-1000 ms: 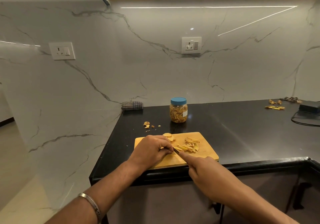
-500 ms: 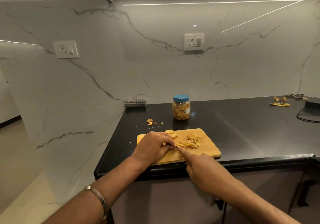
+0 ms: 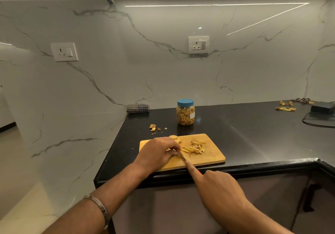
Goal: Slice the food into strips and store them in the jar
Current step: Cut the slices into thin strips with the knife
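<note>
Head view: the board (image 3: 213, 154) lies at the bench (image 3: 253, 134) front edge, open bench to its right; left hand (image 3: 155, 154) curls over food, mostly hidden, and right hand (image 3: 217, 188) grips the knife (image 3: 182, 156), forefinger along its spine. Cut strips (image 3: 194, 147) lie beside the blade; the lidded jar (image 3: 185, 112) stands behind. Grips unchanged from earlier.

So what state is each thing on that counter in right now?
Jar: upright, blue lid on, nearly full of strips.
Board: flat at the counter's front edge.
Strips: cut, in a loose pile on the board.
Knife: blade down on the board.
Left hand: curled over the food being cut.
Right hand: grips the knife, forefinger along it.
Cloth: folded by the wall.
</note>
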